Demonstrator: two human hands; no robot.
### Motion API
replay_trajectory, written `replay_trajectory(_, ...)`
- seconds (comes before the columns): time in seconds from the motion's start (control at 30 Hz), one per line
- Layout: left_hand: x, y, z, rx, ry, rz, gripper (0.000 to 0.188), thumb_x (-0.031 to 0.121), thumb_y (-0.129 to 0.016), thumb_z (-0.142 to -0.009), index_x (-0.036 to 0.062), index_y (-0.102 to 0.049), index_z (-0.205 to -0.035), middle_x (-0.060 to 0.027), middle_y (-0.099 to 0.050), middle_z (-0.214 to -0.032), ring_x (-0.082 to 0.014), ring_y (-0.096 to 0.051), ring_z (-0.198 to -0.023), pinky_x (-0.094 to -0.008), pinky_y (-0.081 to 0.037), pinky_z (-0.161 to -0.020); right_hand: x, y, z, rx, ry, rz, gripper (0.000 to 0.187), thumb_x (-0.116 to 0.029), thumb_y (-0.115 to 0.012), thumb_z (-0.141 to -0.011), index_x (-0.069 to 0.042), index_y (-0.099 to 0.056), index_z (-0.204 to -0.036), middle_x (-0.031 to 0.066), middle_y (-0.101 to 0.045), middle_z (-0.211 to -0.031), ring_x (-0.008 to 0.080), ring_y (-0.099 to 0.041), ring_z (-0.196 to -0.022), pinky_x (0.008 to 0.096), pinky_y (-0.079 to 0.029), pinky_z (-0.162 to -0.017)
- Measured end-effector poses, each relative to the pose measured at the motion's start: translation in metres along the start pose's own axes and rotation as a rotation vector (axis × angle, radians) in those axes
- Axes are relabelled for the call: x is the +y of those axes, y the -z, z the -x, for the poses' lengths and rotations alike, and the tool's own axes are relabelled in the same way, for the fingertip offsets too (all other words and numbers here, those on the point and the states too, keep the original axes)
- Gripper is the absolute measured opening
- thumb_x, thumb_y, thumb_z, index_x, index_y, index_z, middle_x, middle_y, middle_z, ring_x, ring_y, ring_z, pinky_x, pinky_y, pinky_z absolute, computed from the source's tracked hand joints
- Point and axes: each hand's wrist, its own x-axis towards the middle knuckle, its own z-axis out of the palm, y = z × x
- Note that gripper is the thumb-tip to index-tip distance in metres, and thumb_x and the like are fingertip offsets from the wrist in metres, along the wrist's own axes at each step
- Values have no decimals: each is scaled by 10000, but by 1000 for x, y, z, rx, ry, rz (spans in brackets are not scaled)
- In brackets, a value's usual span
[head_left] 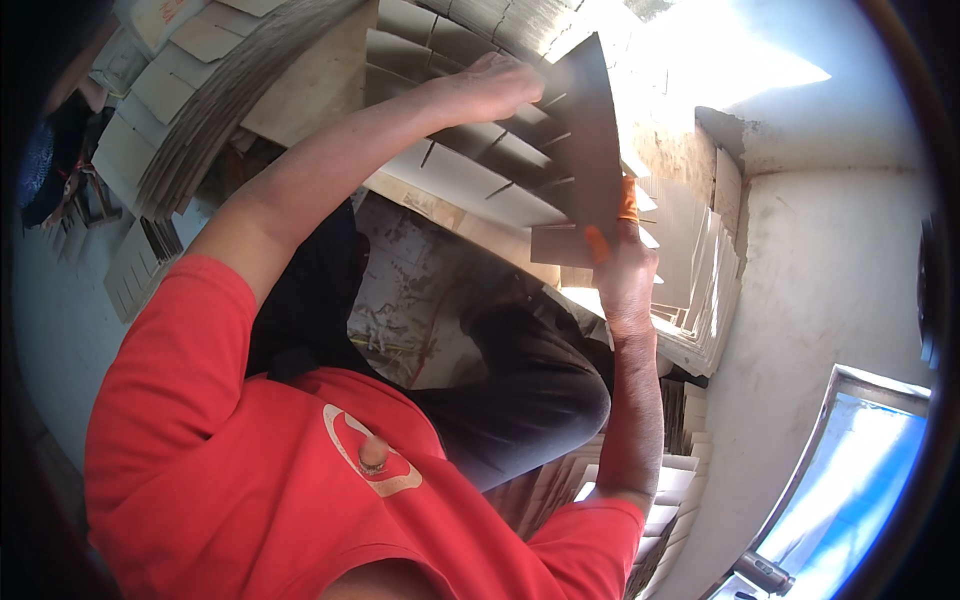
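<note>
A grey-brown cardboard sheet [592, 140] stands tilted over the work surface, its lower end gripped by my right hand [627, 275]. Orange covers sit on the thumb and a finger of that hand. My left hand [500, 85] is curled closed beside the sheet's left edge, above rows of slotted cardboard strips [470, 185]. What its fingers hold is hidden. The strips lie side by side on a wooden board [430, 205], with short dark slots cut into them.
Stacked slotted cardboard [190, 130] leans at the far left. More cardboard sheets [690, 260] are piled against the wall on the right. Further strips [670, 490] lie low beside my right arm. A blue-lit framed panel [850, 480] is at the lower right. My bent leg [530, 390] is below the board.
</note>
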Motion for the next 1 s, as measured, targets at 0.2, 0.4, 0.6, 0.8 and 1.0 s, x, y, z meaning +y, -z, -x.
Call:
replay_trajectory(0.2, 3, -10, 0, 90, -31, 84, 216, -43, -612, -642, -24, -401, -598, -221, -461, -592, -409, -550, -635, -475, -410, -553, 23, -19, -4, 0, 131, -58, 702, 41, -538, -891, -119, -213, -1492, 218, -654, -998, 273, -689, -845, 324, -523, -718)
replay_trajectory(0.4, -1, -2, 0, 28, -39, 79, 220, -27, -626, -646, -24, -415, -587, -211, -470, -580, -390, -550, -608, -471, -408, -540, 11, -21, 2, 110, 137, 0, 726, 75, -515, -893, -143, -186, -1503, 204, -642, -1108, 216, -686, -871, 299, -523, -729)
replay_trajectory(0.6, 2, 21, -14, -64, -14, 166, 120, 17, -666, -674, -11, -548, -676, -183, -491, -576, -341, -585, -617, -432, -459, -591, 27, -21, -3, -61, 40, -39, 724, 76, -514, -895, -135, -181, -1503, 219, -561, -1259, 195, -655, -993, 253, -507, -777)
replay_trajectory(0.8, -33, 0, -37, 180, -3, -39, 184, -61, -634, -662, -12, -492, -768, -203, -523, -715, -385, -583, -755, -453, -465, -696, 24, -29, 3, 39, 125, -50, 725, 83, -518, -898, -116, -171, -1502, 196, -467, -1374, 189, -562, -1152, 242, -482, -837)
replay_trajectory(1.0, -36, -2, -41, -1, 22, -43, 262, -134, -546, -588, -23, -310, -616, -220, -419, -651, -427, -500, -665, -477, -410, -569, 14, -20, 9, -19, 67, -91, 730, 103, -508, -895, -107, -165, -1505, 171, -594, -1241, 142, -630, -972, 230, -478, -794)
